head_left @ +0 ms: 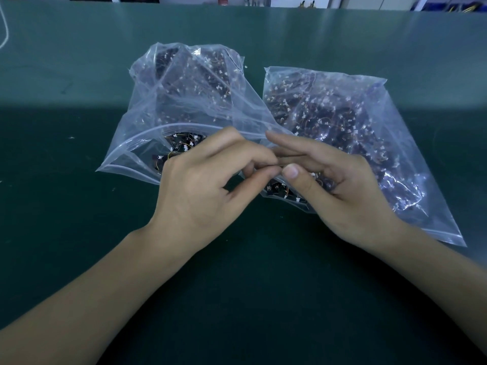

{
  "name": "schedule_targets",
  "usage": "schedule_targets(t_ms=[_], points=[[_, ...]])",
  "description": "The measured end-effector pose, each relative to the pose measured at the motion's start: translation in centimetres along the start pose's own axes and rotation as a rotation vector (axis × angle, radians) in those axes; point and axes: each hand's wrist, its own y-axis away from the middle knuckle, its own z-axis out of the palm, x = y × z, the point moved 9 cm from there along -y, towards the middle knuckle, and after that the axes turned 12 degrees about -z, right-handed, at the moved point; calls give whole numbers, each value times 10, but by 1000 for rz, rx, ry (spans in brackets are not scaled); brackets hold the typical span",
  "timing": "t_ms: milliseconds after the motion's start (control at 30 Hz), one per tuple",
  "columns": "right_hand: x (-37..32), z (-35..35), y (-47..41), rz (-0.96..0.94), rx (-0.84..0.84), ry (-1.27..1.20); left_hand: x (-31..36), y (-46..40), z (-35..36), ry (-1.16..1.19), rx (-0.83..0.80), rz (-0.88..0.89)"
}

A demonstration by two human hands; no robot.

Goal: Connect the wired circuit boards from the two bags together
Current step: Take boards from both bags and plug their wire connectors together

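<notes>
Two clear zip bags lie side by side on the green table, each full of small dark circuit boards with thin wires and white connectors. The left bag point(184, 101) gapes open toward me, and loose boards point(179, 148) show in its mouth. The right bag point(355, 133) lies flatter. My left hand point(208, 185) and my right hand point(340, 185) meet fingertip to fingertip in front of the bags. Each pinches something small between thumb and fingers, and the fingers hide it. A wired circuit board point(279, 191) shows just below my right thumb.
The green table mat point(79, 206) runs wide on both sides and toward me. A white cord point(5, 35) lies at the far left edge. Shelves and clutter stand beyond the table's far edge point(263, 7).
</notes>
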Motion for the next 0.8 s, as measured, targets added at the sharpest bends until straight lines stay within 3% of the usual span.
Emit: schedule_targets(t_ms=[200,800], points=[[-6,-19,-4,-41,161,87,-9,-3,-5,21,33,-65],[-3,-14,-3,-36,106,140,-10,-1,3,84,-40,-114]])
